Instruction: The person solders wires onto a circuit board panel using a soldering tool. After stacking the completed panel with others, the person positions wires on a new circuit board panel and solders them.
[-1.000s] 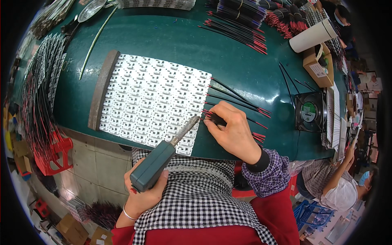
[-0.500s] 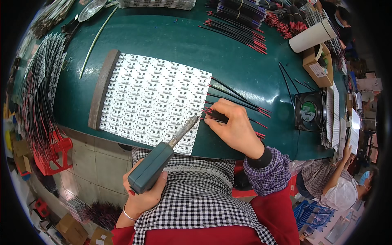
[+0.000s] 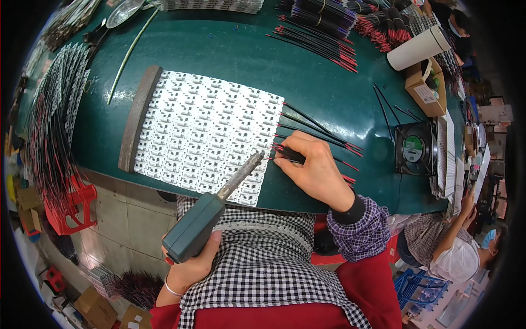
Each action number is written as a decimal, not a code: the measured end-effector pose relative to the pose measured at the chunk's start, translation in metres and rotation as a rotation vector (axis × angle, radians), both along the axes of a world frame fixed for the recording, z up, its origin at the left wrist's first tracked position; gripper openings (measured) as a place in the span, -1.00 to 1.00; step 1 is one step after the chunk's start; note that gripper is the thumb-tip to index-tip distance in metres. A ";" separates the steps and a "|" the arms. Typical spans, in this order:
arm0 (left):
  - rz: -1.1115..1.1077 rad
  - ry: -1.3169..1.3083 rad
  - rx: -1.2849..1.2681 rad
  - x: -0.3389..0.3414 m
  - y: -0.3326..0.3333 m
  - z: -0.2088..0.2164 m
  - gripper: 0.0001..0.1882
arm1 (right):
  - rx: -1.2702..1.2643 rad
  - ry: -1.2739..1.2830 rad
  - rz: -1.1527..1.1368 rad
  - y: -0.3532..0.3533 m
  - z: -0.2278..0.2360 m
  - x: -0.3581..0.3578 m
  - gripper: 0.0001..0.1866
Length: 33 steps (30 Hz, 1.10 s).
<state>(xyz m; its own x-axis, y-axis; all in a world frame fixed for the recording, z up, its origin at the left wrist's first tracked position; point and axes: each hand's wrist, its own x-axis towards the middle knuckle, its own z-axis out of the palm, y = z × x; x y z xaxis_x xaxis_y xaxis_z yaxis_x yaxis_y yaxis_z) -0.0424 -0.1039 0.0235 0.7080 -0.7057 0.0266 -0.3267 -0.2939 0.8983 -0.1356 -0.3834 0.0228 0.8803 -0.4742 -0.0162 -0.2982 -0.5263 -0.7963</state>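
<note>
My left hand [image 3: 194, 266] is wrapped round the dark green handle of a soldering iron [image 3: 200, 222]. Its metal shaft slants up to the right, with the tip over the right edge of a white circuit board panel [image 3: 208, 131]. Between thumb and fingers, my right hand [image 3: 315, 170] pinches a bunch of black wires [image 3: 289, 153] with red ends against that same edge. Several other black wires [image 3: 312, 122] stick out to the right from the edge, above my right hand. The exact contact at the iron's tip is too small to make out.
A brown bar [image 3: 141, 120] lies along the panel's left edge. To the right stand a black fan [image 3: 416, 149], a cardboard box [image 3: 426, 90] and a white cylinder [image 3: 419, 48]. Wire bundles [image 3: 323, 46] lie at the back. Wired strips [image 3: 55, 120] hang at left; a co-worker [image 3: 455, 241] is at right.
The soldering iron has shifted slightly down and left with my left hand, its tip drawing back a little from the wires. My right hand stays almost in place.
</note>
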 end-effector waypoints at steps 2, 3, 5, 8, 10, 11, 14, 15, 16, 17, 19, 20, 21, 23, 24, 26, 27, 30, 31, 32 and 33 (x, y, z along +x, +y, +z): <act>0.010 0.108 0.033 -0.003 0.006 0.005 -0.76 | -0.014 -0.010 0.009 0.000 0.001 -0.002 -0.83; 0.023 0.216 0.066 -0.003 0.007 0.007 -0.68 | -0.049 -0.057 0.021 0.000 0.001 -0.003 -0.84; 0.074 0.194 0.003 -0.005 -0.001 0.006 -0.75 | -0.087 -0.106 0.033 0.000 0.004 -0.005 -0.84; 0.138 0.175 -0.057 -0.005 -0.001 0.003 -0.81 | -0.162 -0.214 0.046 0.004 0.009 -0.007 -0.87; 0.145 0.173 -0.059 -0.004 0.006 0.002 -0.81 | -0.124 -0.233 -0.049 0.013 0.017 -0.011 -0.88; 0.099 0.214 -0.009 -0.003 0.014 0.001 -0.71 | -0.028 -0.194 -0.069 0.019 0.021 -0.010 -0.85; 0.093 0.199 -0.012 -0.006 0.007 0.003 -0.72 | 0.030 -0.071 -0.052 0.024 0.017 -0.014 -0.83; 0.151 0.137 -0.054 -0.007 0.003 0.003 -0.82 | 0.020 -0.112 -0.045 0.025 0.008 -0.013 -0.87; 0.150 0.136 -0.054 -0.006 0.003 0.003 -0.82 | 0.020 -0.113 -0.045 0.025 0.005 -0.013 -0.87; 0.113 0.119 -0.044 -0.005 0.003 0.002 -0.83 | 0.011 -0.102 -0.052 0.025 0.003 -0.013 -0.87; 0.084 0.100 -0.030 -0.004 0.004 0.002 -0.84 | 0.006 -0.091 -0.052 0.026 0.001 -0.011 -0.87; 0.064 0.087 0.000 -0.004 0.005 0.001 -0.84 | 0.003 -0.088 -0.054 0.027 0.000 -0.010 -0.88; 0.042 0.074 0.029 -0.003 0.006 0.001 -0.85 | -0.003 -0.084 -0.058 0.027 0.000 -0.009 -0.88; 0.025 0.046 0.029 -0.003 0.006 -0.002 -0.84 | -0.011 -0.076 -0.050 0.027 -0.001 -0.009 -0.88; 0.007 0.017 0.028 -0.003 0.006 -0.003 -0.84 | -0.020 -0.068 -0.043 0.027 -0.001 -0.009 -0.88; 0.022 0.071 -0.004 -0.002 0.000 0.000 -0.83 | -0.021 -0.057 -0.045 0.028 -0.001 -0.009 -0.88; 0.040 0.123 -0.036 -0.002 -0.001 0.002 -0.83 | -0.020 -0.046 -0.045 0.028 0.000 -0.009 -0.88; -0.004 0.114 -0.028 -0.001 0.001 -0.001 -0.82 | -0.027 -0.029 -0.045 0.028 -0.001 -0.009 -0.89; -0.005 0.114 -0.028 0.000 0.000 0.001 -0.82 | -0.028 -0.029 -0.046 0.028 -0.001 -0.009 -0.89; -0.011 0.121 0.013 0.001 -0.001 0.005 -0.82 | -0.035 -0.024 -0.041 0.028 -0.001 -0.009 -0.89; -0.017 0.128 0.054 0.001 -0.001 0.008 -0.83 | -0.042 -0.021 -0.033 0.028 0.000 -0.008 -0.88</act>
